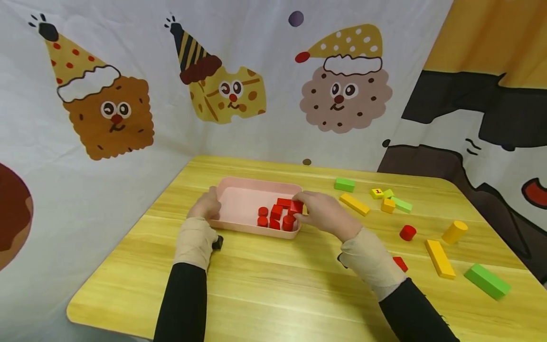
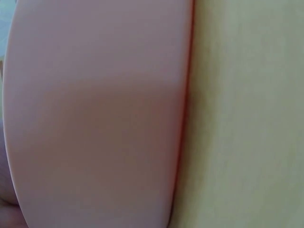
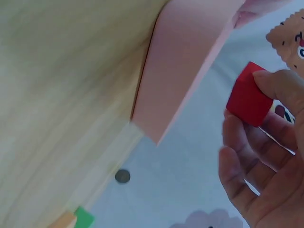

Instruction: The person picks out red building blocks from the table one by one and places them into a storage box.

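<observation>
A pink tray [image 1: 239, 202] sits on the table with several red blocks [image 1: 276, 212] grouped at its right end. My left hand [image 1: 205, 204] grips the tray's left end; in the left wrist view the pink wall [image 2: 95, 114] fills much of the picture and hides most of that hand. Over the tray's right end, my right hand [image 1: 326, 213] pinches a red block [image 3: 249, 97] between thumb and fingers. From the right wrist, this block shows flat faces and appears above the tray's rim.
To the right lie a red cylinder [image 1: 408, 232], a red block [image 1: 400, 264] partly behind my right wrist, a yellow cylinder [image 1: 455, 232], yellow bars [image 1: 440, 259] and green blocks [image 1: 487, 281]. Smaller yellow and green pieces [image 1: 388, 205] sit farther back. A printed curtain [image 1: 273, 142] hangs behind the table.
</observation>
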Action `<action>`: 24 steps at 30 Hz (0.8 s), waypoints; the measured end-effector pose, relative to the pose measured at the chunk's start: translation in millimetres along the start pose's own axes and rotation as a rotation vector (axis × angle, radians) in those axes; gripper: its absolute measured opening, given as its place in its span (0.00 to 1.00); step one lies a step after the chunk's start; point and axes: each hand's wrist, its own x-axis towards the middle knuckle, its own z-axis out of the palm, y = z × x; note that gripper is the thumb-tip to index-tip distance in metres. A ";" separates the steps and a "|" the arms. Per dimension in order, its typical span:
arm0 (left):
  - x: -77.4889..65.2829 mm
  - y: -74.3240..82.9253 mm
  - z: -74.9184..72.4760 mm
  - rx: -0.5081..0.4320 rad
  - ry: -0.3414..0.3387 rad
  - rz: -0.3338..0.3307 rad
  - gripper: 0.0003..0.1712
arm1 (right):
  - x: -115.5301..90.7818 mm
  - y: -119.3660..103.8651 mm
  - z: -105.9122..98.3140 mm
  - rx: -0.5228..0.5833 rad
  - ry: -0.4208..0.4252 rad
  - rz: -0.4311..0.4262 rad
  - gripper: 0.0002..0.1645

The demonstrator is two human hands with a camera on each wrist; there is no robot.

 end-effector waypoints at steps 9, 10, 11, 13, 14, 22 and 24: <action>0.1 4.7 -1.5 0.001 0.010 0.003 0.34 | 21.6 -22.4 15.1 -0.002 -0.015 0.006 0.21; 0.1 5.2 -1.2 0.001 0.011 0.005 0.33 | 23.5 -23.5 16.5 -0.005 -0.018 0.001 0.20; 0.0 5.3 -0.9 0.000 0.009 0.007 0.33 | 25.4 -24.5 17.7 -0.006 -0.020 -0.005 0.20; -0.2 5.0 0.1 0.012 0.009 0.012 0.33 | 28.8 -26.4 20.0 -0.016 -0.020 -0.019 0.19; -0.5 4.7 0.7 0.014 0.008 0.011 0.33 | 30.4 -27.4 21.1 -0.022 -0.019 -0.026 0.18; -2.5 3.1 3.8 0.006 0.014 0.010 0.32 | 44.8 -42.8 25.7 -0.047 -0.010 -0.086 0.18; -2.8 3.5 3.4 0.009 0.018 0.009 0.32 | 48.5 -47.9 26.2 -0.048 -0.025 -0.085 0.18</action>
